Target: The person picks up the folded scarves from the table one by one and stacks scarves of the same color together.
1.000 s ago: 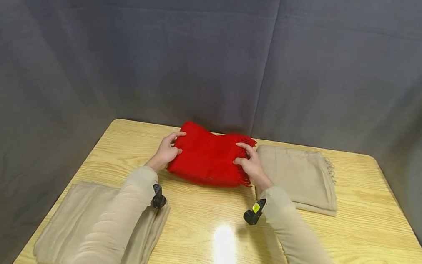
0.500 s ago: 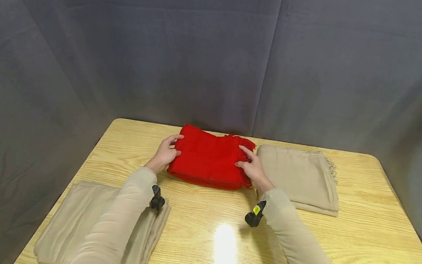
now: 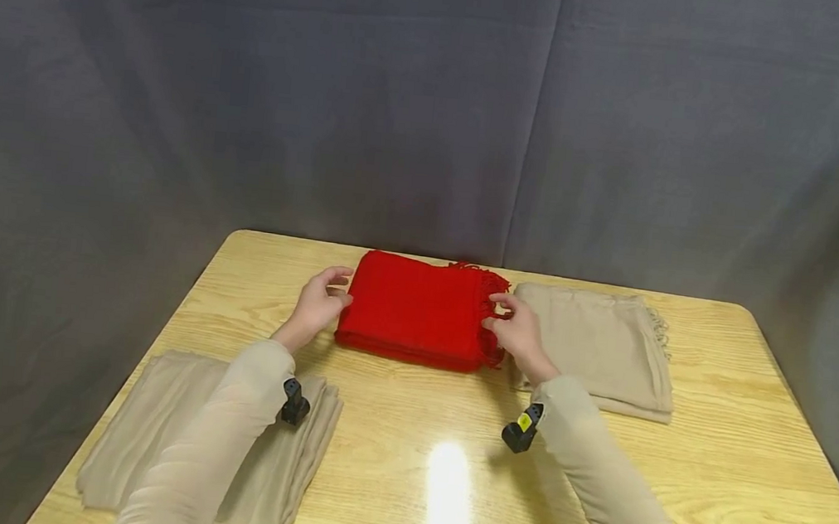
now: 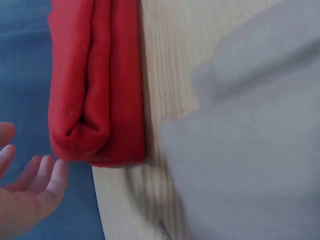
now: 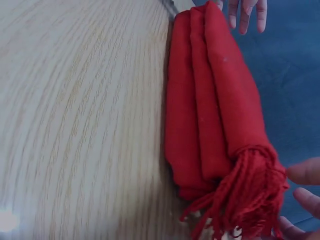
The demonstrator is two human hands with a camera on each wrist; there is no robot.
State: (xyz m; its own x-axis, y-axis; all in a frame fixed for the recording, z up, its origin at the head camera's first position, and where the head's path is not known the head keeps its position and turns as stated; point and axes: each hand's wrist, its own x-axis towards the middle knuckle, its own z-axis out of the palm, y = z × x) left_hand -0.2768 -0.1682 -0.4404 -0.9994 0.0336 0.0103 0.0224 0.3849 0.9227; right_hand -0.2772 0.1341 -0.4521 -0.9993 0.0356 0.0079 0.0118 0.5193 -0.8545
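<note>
While the head view looks down on the broad, smooth top of a folded red woven cloth with a fringed end [image 3: 414, 307], the wrist views show its layered side. From the left wrist, the unfringed end appears as plump folds, one curling inward on itself; from the right wrist, long stacked layers run down to a bunch of twisted, cord-like red tassels [image 5: 252, 192], with the left hand's fingertips visible beyond the far end. The red cloth lies as a neat rectangle near the back edge of the pale wood-grained bench [image 3: 746, 465]. The left hand [image 3: 316, 307] is at its unfringed end, the right hand [image 3: 520, 331] at the fringe; both are spread in a loose curve, gripping nothing. Whether the fingertips touch the fabric, I cannot tell. Only the head view shows the whole layout: a folded beige cloth with a thin looped fringe [image 3: 595, 344] just beside the red tassels, and a pleated beige cloth [image 3: 151, 417] at front left, partly behind a beige sleeve [image 3: 201, 447].
</note>
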